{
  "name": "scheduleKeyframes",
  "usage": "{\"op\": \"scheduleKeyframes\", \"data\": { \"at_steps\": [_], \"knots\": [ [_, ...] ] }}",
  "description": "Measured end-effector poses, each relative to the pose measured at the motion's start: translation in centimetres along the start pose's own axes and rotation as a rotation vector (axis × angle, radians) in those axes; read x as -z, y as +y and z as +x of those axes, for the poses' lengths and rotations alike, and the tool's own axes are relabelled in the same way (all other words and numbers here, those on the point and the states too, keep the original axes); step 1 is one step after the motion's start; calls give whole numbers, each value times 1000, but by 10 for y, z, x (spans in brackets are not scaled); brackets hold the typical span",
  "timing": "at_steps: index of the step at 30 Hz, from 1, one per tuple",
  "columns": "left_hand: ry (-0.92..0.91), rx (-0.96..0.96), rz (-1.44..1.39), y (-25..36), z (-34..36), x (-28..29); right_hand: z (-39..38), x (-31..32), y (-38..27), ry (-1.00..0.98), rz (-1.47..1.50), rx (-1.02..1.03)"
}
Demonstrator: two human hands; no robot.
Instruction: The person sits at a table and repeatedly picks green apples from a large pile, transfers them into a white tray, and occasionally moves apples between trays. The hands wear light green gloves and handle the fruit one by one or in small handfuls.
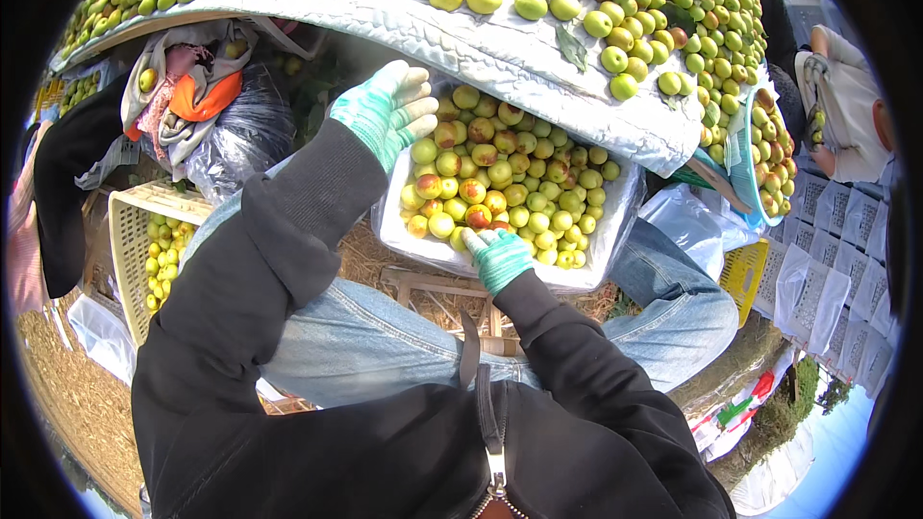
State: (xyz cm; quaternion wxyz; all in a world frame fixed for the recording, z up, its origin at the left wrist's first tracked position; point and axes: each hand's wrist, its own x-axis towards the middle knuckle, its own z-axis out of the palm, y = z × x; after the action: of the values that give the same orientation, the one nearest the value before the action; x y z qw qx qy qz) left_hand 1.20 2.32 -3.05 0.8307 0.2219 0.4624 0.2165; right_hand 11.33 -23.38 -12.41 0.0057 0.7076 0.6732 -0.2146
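While your right hand in a mint-green knitted glove (pixel 502 259) reaches over the near wall of the white, plastic-lined rectangular crate (pixel 617 216), its fingertips meet the round green-and-red fruit (pixel 527 173) inside; whether they pinch one, I can't tell. Your left hand in a matching glove (pixel 392 111), fingers loosely spread, looks free above the far-left corner. Best to handle fruit gently, laying it down rather than dropping it.

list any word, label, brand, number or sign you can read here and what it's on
No text is readable in this view.
Red, green and white sheet, lower right: any marks are too small to read.
Grey crates, far right: any lettering is too small to make out.
Gloved left hand, gloved right hand, nearby fruit: no lettering visible.
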Motion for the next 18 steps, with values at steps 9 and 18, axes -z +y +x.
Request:
{"op": "scheduleKeyframes", "data": {
  "at_steps": [9,18],
  "knots": [
    [-142,-403,480,17,37,-20,-12,115,48,302,271,71],
    [-271,-1020,1212,12,89,-106,12,222,143,450,90,198]
  ]
}}
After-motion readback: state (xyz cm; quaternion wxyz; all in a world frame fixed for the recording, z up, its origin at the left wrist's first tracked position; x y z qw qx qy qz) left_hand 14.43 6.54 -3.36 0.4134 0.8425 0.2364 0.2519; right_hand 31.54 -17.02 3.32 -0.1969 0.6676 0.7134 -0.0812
